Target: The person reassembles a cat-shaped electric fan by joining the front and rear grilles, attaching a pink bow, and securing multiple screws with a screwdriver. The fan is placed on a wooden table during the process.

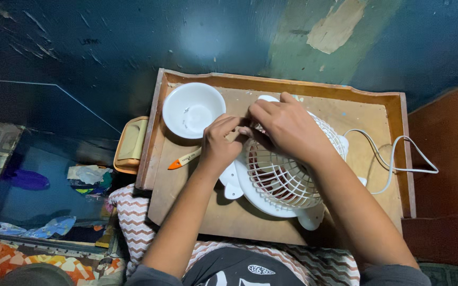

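A small white table fan (284, 177) lies face up on a wooden tray-like board (356, 114), its wire grille over dark red blades. My left hand (219, 142) and my right hand (287, 127) both press their fingertips on the grille's upper left rim, pinching something too small to make out. The fan's white cord (393, 159) loops off to the right. An orange-tipped screwdriver (185, 159) lies just left of my left hand.
A white bowl (193, 109) holding a few tiny pieces sits at the board's far left corner. A tan plastic box (132, 144) rests beside the board's left edge. A zigzag-patterned cushion (133, 212) lies under the board. Dark blue wall behind.
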